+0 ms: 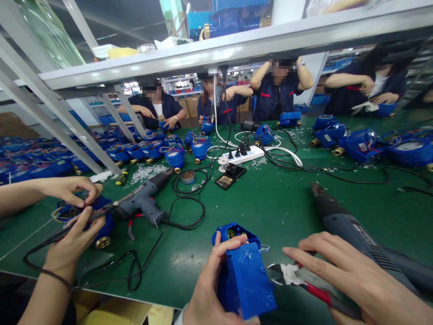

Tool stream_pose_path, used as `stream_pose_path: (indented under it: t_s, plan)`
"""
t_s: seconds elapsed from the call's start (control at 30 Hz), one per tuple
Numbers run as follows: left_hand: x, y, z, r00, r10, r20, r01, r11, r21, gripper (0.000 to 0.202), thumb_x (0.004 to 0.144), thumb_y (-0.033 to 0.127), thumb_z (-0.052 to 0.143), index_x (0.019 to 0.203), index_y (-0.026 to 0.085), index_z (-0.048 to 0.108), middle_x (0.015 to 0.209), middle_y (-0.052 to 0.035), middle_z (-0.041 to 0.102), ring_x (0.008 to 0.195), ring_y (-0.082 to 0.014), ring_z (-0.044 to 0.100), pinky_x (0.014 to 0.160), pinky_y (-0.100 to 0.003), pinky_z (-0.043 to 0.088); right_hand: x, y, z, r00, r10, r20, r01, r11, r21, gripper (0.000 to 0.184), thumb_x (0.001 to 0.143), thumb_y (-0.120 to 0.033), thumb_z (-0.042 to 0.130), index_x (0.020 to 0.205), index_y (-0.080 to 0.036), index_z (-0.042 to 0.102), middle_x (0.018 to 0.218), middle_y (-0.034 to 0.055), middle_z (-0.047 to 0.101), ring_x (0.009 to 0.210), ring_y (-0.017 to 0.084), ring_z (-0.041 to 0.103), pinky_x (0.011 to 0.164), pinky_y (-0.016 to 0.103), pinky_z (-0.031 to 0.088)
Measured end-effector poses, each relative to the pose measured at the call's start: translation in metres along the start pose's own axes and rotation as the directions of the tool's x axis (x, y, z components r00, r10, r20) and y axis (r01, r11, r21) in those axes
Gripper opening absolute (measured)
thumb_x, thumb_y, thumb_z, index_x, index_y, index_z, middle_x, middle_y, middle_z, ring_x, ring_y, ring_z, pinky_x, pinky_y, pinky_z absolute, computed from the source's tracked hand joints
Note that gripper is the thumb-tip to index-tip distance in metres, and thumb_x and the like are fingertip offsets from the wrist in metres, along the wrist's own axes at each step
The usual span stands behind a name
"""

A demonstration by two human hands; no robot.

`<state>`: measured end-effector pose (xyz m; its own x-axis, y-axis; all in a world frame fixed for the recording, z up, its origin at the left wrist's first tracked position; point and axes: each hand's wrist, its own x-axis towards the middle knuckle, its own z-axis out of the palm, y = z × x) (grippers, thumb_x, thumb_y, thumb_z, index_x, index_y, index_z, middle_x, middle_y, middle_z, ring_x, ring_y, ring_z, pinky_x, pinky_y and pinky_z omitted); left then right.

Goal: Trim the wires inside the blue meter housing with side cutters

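My left hand (211, 284) grips a blue plastic meter housing (245, 275) at the near edge of the green table (270, 203), thumb on its upper edge. My right hand (358, 275) lies flat with fingers spread over red-handled cutting pliers (297, 280), whose metal jaws point left toward the housing. A dark heat gun (341, 225) lies just beyond my right hand.
A co-worker's hands (76, 212) at the left work on another blue meter with a tool. A grey heat gun (142, 201), black cables, a white power strip (243, 155) and many blue meters (358, 142) cover the table. Several people sit opposite, under a shelf.
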<state>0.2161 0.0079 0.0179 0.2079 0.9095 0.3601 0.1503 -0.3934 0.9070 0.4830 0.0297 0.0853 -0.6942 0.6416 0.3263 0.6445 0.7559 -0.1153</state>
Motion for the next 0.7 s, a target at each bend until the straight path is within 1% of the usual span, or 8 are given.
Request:
stream_pose_path:
  t_s: [0.1, 0.2, 0.27, 0.33, 0.4, 0.47, 0.6, 0.7]
  plan:
    - [-0.005, -0.006, -0.001, 0.999, -0.042, 0.022, 0.041, 0.998, 0.054, 0.087, 0.056, 0.046, 0.084, 0.132, 0.022, 0.048, 0.133, -0.0144, 0.058, 0.133, -0.0395, 0.044, 0.117, -0.061, 0.004, 0.008, -0.007, 0.001, 0.996, -0.016, -0.088, 0.016, 1.0, 0.0, 0.065, 0.07, -0.006, 0.04, 0.13, -0.027, 0.051, 0.116, 0.0034, 0.06, 0.105, 0.026, 0.056, 0.08, 0.037, 0.052]
    - [-0.009, -0.009, -0.001, 0.998, -0.057, 0.014, 0.056, 0.996, 0.068, 0.095, 0.053, 0.048, 0.086, 0.135, 0.023, 0.046, 0.135, -0.0142, 0.056, 0.137, -0.0407, 0.038, 0.116, -0.063, 0.012, 0.013, -0.01, 0.007, 0.988, -0.023, -0.154, 0.022, 1.0, -0.008, 0.058, 0.071, -0.007, 0.041, 0.124, -0.024, 0.056, 0.111, 0.0047, 0.062, 0.098, 0.026, 0.056, 0.079, 0.039, 0.048]
    - [-0.01, -0.01, -0.001, 0.999, -0.048, 0.0, 0.047, 0.994, 0.095, 0.095, 0.053, 0.047, 0.086, 0.136, 0.023, 0.046, 0.136, -0.0138, 0.056, 0.139, -0.0405, 0.033, 0.115, -0.063, 0.011, 0.015, -0.011, 0.012, 0.982, -0.026, -0.188, 0.018, 0.999, -0.045, 0.055, 0.07, -0.008, 0.042, 0.122, -0.022, 0.058, 0.107, 0.0068, 0.063, 0.095, 0.027, 0.055, 0.08, 0.041, 0.046]
    - [-0.011, -0.01, 0.0, 0.998, -0.051, -0.039, 0.055, 0.991, 0.118, 0.093, 0.053, 0.047, 0.086, 0.135, 0.022, 0.047, 0.136, -0.0142, 0.056, 0.14, -0.0404, 0.03, 0.116, -0.062, 0.01, 0.015, -0.013, 0.016, 0.974, -0.031, -0.225, 0.012, 0.996, -0.087, 0.054, 0.069, -0.009, 0.044, 0.12, -0.02, 0.059, 0.102, 0.0082, 0.063, 0.092, 0.027, 0.055, 0.078, 0.041, 0.045]
    - [-0.012, -0.011, 0.001, 0.995, -0.069, -0.07, 0.077, 0.989, 0.127, 0.092, 0.054, 0.047, 0.086, 0.134, 0.021, 0.049, 0.136, -0.0146, 0.056, 0.142, -0.0411, 0.027, 0.115, -0.064, 0.012, 0.014, -0.015, 0.019, 0.968, -0.031, -0.249, 0.002, 0.993, -0.117, 0.054, 0.067, -0.009, 0.045, 0.119, -0.02, 0.059, 0.1, 0.0087, 0.063, 0.089, 0.027, 0.056, 0.075, 0.039, 0.045]
    - [-0.012, -0.012, 0.003, 0.993, -0.087, -0.084, 0.097, 0.987, 0.131, 0.091, 0.054, 0.046, 0.085, 0.134, 0.023, 0.048, 0.136, -0.0138, 0.056, 0.142, -0.0417, 0.024, 0.113, -0.066, 0.014, 0.013, -0.016, 0.022, 0.966, -0.023, -0.258, -0.013, 0.99, -0.138, 0.055, 0.066, -0.009, 0.045, 0.119, -0.02, 0.058, 0.099, 0.0089, 0.063, 0.087, 0.027, 0.057, 0.073, 0.039, 0.046]
    - [-0.014, -0.014, 0.003, 0.993, -0.057, -0.102, 0.073, 0.985, 0.16, 0.09, 0.054, 0.045, 0.085, 0.134, 0.025, 0.048, 0.135, -0.0118, 0.058, 0.142, -0.0409, 0.026, 0.114, -0.066, 0.011, 0.012, -0.017, 0.024, 0.96, -0.03, -0.278, -0.016, 0.987, -0.159, 0.059, 0.062, -0.01, 0.047, 0.12, -0.02, 0.057, 0.099, 0.0091, 0.064, 0.086, 0.027, 0.057, 0.072, 0.039, 0.046]
    - [-0.013, -0.013, 0.002, 0.997, -0.03, -0.078, 0.042, 0.986, 0.16, 0.09, 0.054, 0.045, 0.086, 0.134, 0.027, 0.048, 0.135, -0.0103, 0.058, 0.142, -0.0398, 0.024, 0.115, -0.065, 0.011, 0.011, -0.015, 0.021, 0.961, -0.043, -0.274, 0.006, 0.991, -0.132, 0.059, 0.062, -0.01, 0.047, 0.118, -0.02, 0.058, 0.097, 0.0079, 0.064, 0.084, 0.026, 0.057, 0.071, 0.038, 0.046]
